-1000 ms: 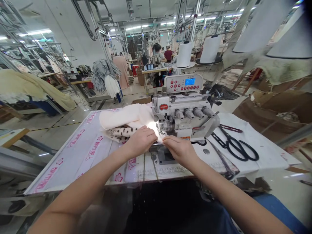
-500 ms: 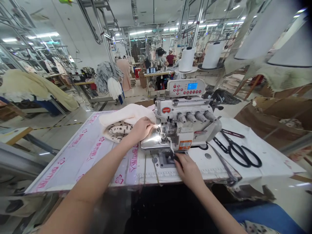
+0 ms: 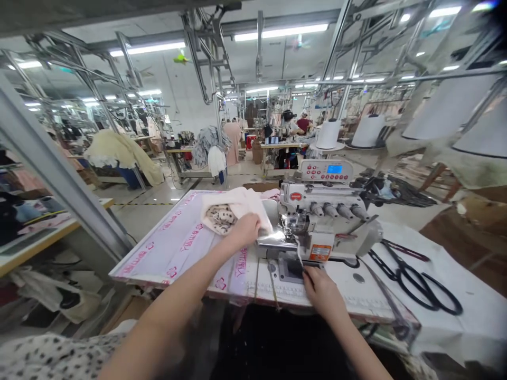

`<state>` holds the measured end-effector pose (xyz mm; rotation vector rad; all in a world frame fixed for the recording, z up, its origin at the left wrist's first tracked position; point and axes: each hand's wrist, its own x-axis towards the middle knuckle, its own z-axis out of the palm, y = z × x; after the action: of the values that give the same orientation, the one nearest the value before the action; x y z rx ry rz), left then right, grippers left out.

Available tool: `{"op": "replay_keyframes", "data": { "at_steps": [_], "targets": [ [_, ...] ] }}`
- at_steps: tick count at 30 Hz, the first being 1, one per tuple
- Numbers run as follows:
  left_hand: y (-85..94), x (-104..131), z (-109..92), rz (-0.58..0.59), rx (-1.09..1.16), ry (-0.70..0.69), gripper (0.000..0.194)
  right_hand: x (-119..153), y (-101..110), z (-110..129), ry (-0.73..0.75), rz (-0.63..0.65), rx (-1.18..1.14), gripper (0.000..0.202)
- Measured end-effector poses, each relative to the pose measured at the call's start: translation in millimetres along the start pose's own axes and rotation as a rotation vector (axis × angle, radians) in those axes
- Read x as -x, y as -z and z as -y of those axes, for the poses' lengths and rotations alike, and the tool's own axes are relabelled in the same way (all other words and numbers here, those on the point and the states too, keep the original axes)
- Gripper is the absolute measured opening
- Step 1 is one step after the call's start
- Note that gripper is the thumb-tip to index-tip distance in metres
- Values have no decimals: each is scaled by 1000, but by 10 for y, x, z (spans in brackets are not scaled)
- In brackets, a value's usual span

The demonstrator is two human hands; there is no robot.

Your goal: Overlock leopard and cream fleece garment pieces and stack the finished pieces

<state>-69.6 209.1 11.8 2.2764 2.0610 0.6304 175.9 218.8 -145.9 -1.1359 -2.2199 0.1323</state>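
Head-height, forward-down over sewing machine [image 3: 320, 221]

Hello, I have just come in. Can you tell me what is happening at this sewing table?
A person sits at a white sewing machine in a large workshop. The left hand rests on a bundle of cream fabric with a spotted lining, which lies on the table just left of the needle area. The right hand lies on the table edge in front of the machine, at a dark plate, near a thin strip hanging from the machine. Black scissors lie untouched on the right.
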Motion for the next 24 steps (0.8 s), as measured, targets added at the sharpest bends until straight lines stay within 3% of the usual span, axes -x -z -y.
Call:
{"op": "replay_keyframes", "data": {
  "at_steps": [2, 3, 4, 6, 7, 8, 10, 13, 15, 17, 20, 22, 24],
  "targets": [
    [157, 591, -26, 135, 45, -80, 17, -7, -10, 6, 9, 4, 16, 25],
    [222, 875, -39, 266, 88, -161, 10, -14, -10, 9, 12, 11, 23, 25],
    [279, 1131, -56, 471, 163, -256, 9, -21, -6, 12, 13, 19, 28, 26],
    [370, 1504, -110, 745, 317, -332, 14, -34, 8, 18, 7, 24, 30, 26],
    [404, 1603, -145, 779, 397, -325, 18, -37, 19, 27, 6, 20, 21, 26],
    [430, 1641, -179, 729, 467, -284, 21, -36, 30, 46, 8, 7, 1, 26],
    [443, 1538, -211, 446, 557, -166, 24, -18, 52, 127, 34, -38, -72, 24],
    [340, 1057, -90, -72, 539, -22, 29, 43, 61, 379, 111, -88, -208, 20],
    [209, 652, 95, -305, 439, 38, 37, 84, 40, 599, 143, -90, -277, 19],
    [76, 288, 302, -349, 373, 96, 51, 103, 5, 806, 129, -75, -305, 18],
    [-52, -36, 565, -218, 469, 262, 46, 86, -30, 1019, 71, -21, -286, 20],
    [-73, -67, 696, -172, 544, 342, 26, 59, -29, 1085, 63, 15, -285, 23],
    [-49, 42, 810, -205, 617, 396, 24, 29, -18, 1108, 85, 30, -319, 26]
  ]
}}
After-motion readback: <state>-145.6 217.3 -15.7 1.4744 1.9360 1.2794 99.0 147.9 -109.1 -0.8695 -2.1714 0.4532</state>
